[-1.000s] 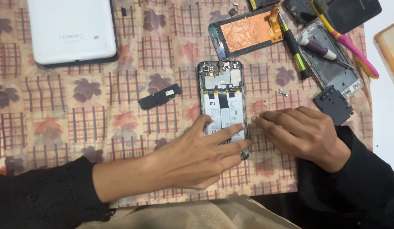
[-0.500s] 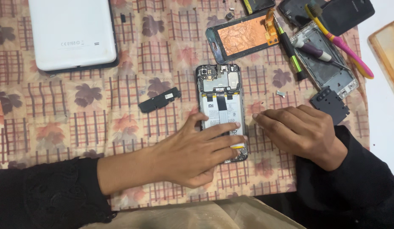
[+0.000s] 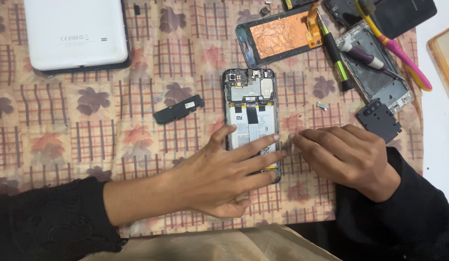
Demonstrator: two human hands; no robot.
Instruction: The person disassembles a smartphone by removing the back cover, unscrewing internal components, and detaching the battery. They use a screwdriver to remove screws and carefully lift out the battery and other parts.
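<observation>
An opened smartphone (image 3: 250,104) lies face down on the patterned cloth, its battery and circuit board exposed. My left hand (image 3: 224,176) lies flat over the phone's lower half, fingers spread across the battery. To the phone's right, my right hand (image 3: 347,157) rests on the cloth, fingertips touching the phone's right edge. Whether those fingers pinch anything small cannot be made out.
A white tablet (image 3: 74,34) lies at the top left. A small black part (image 3: 178,109) sits left of the phone. A cracked phone screen (image 3: 280,36), screwdrivers (image 3: 333,50), a pink toothbrush (image 3: 396,48), a metal phone frame (image 3: 379,77) and a black square cover (image 3: 379,120) crowd the top right.
The view has shifted slightly. My left hand has slid a little along the phone's lower half; my right hand stays at the phone's right edge.
</observation>
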